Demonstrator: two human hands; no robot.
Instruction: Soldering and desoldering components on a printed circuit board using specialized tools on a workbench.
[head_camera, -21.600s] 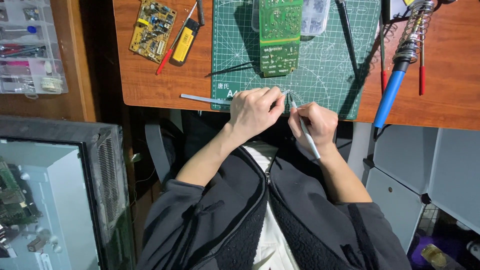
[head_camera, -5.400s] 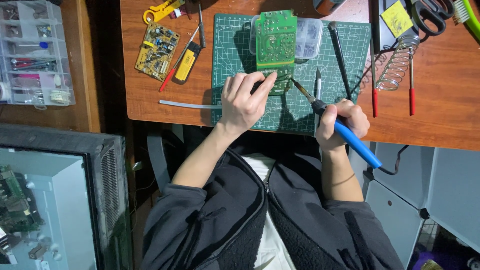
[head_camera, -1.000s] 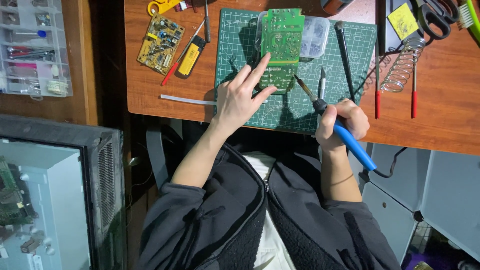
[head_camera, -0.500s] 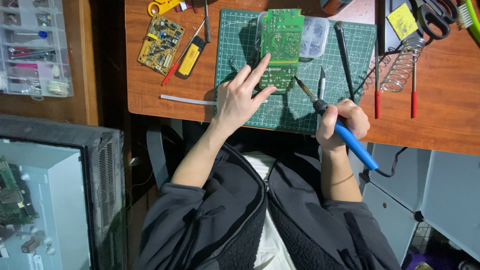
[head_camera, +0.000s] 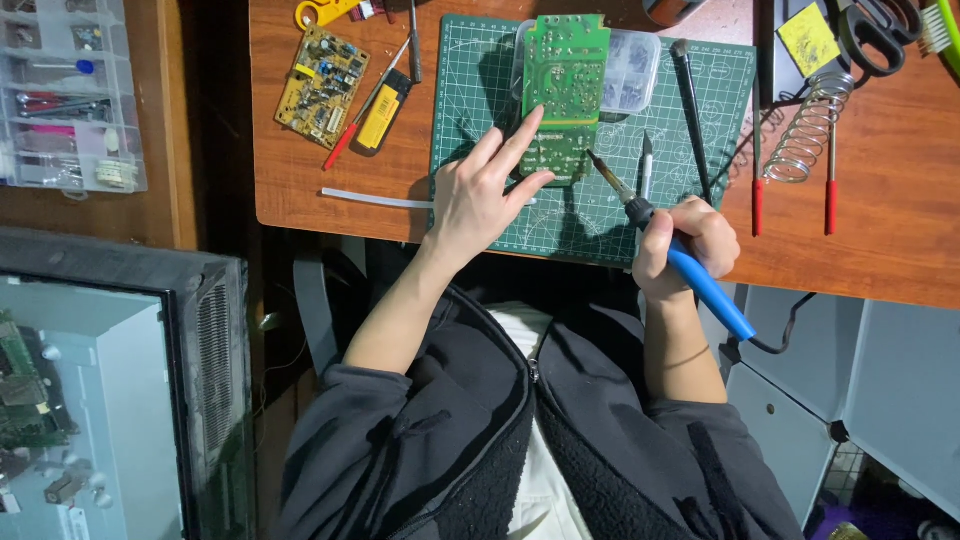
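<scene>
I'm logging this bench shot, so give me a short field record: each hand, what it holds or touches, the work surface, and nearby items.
left hand: open, fingers spread, fingertips on the green circuit board
right hand: gripping a blue-handled soldering iron, tip angled at the board's near edge
surface: green cutting mat on a wooden desk
under board: clear plastic parts box
left of mat: yellow circuit board, red and yellow tool
right of mat: coiled wire iron stand, scissors

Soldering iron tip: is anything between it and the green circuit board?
Nothing visible. The right hand holds the soldering iron, its tip right at the near right edge of the green circuit board. The left hand steadies the board from the other side, clear of the tip.
</scene>
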